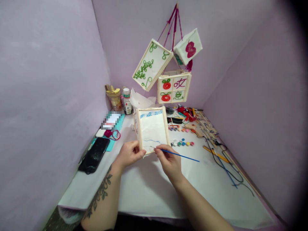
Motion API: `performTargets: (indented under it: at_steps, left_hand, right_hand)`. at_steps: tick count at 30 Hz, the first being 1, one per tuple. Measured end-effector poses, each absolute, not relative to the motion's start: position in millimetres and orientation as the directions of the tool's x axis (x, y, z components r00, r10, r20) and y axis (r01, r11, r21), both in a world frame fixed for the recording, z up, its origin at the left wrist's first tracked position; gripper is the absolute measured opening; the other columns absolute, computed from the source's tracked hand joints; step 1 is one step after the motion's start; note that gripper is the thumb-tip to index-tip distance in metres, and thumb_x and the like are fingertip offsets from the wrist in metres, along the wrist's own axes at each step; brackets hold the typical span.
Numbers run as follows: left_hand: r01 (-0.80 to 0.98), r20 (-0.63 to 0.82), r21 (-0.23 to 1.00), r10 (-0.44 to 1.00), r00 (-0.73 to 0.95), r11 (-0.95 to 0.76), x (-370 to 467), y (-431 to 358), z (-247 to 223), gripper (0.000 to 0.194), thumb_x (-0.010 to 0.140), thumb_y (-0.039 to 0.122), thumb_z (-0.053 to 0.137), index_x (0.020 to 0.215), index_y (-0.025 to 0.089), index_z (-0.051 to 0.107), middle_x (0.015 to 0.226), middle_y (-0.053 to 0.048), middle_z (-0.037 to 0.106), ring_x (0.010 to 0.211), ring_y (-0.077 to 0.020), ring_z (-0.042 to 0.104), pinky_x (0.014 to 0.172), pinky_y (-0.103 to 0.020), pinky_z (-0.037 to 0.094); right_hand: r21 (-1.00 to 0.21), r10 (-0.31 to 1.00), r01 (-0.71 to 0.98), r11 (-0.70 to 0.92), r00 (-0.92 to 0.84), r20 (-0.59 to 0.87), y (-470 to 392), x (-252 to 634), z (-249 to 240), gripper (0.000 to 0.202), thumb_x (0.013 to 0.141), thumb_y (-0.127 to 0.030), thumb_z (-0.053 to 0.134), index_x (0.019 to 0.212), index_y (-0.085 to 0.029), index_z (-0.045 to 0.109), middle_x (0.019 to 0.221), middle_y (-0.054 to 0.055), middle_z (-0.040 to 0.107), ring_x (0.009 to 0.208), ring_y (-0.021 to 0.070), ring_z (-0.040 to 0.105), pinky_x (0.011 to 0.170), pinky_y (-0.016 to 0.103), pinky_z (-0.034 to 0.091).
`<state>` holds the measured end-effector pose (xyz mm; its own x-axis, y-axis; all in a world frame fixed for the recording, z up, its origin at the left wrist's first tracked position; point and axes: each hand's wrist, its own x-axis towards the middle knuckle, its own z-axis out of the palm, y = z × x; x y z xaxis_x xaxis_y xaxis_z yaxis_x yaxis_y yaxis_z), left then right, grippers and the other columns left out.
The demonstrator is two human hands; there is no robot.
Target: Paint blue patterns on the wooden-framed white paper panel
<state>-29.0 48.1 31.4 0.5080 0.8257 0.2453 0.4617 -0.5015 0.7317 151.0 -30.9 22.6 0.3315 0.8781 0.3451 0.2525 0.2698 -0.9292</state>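
A box-shaped paper lantern (152,128) with a pale wooden stick frame is held tilted up above the table. Blue strokes run along the top of its white front panel, and a thin wavy blue line crosses lower down. My left hand (130,154) grips the lantern's lower left corner, thumb on the front edge. In my right hand (169,160) is a thin blue paintbrush (186,157), pinched near its tip, which is at the bottom of the panel. Whether the bristles touch the paper is too small to tell.
Finished-looking lanterns (174,88) hang from purple cords at the back wall. Small paint pots (184,143) stand right of the lantern. Wooden sticks, a yellow ruler (216,154) and a black cable (234,175) lie at the right. On the left are a black phone (94,155) and a bottle (127,102).
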Motion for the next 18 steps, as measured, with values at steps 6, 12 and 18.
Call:
performTargets:
  at_steps: [6,12,18]
  left_hand:
    - [0.455,0.252,0.734,0.824,0.508,-0.505,-29.4,47.8,30.9,0.034,0.077,0.043,0.058,0.059,0.017,0.046,0.054,0.004,0.05,0.05,-0.0077,0.043,0.049,-0.02,0.032]
    - [0.458,0.23,0.746,0.832,0.506,-0.484,-29.3,47.6,31.1,0.032,0.077,0.042,0.059,0.06,0.017,0.047,0.055,0.004,0.051,0.05,-0.0078,0.043,0.05,-0.02,0.033]
    - [0.449,0.24,0.746,0.827,0.507,-0.492,-28.7,48.1,31.9,0.032,0.076,0.041,0.059,0.059,0.017,0.046,0.054,0.004,0.05,0.05,-0.0078,0.043,0.049,-0.02,0.032]
  right_hand:
    - [-0.919,0.872,0.27,0.287,0.324,0.368,-30.5,150.1,25.7,0.009,0.083,-0.029,0.062,0.085,-0.022,0.068,0.077,0.002,0.07,0.068,0.0154,0.066,0.062,0.026,0.053]
    - [-0.911,0.868,0.305,0.279,0.326,0.375,-29.8,150.5,29.4,0.01,0.083,-0.03,0.062,0.082,-0.022,0.068,0.075,0.002,0.07,0.064,0.0146,0.065,0.06,0.026,0.052]
    - [-0.924,0.866,0.288,0.253,0.359,0.349,-29.5,151.0,28.1,0.011,0.082,-0.031,0.062,0.083,-0.022,0.068,0.073,0.002,0.069,0.064,0.0154,0.065,0.056,0.025,0.051]
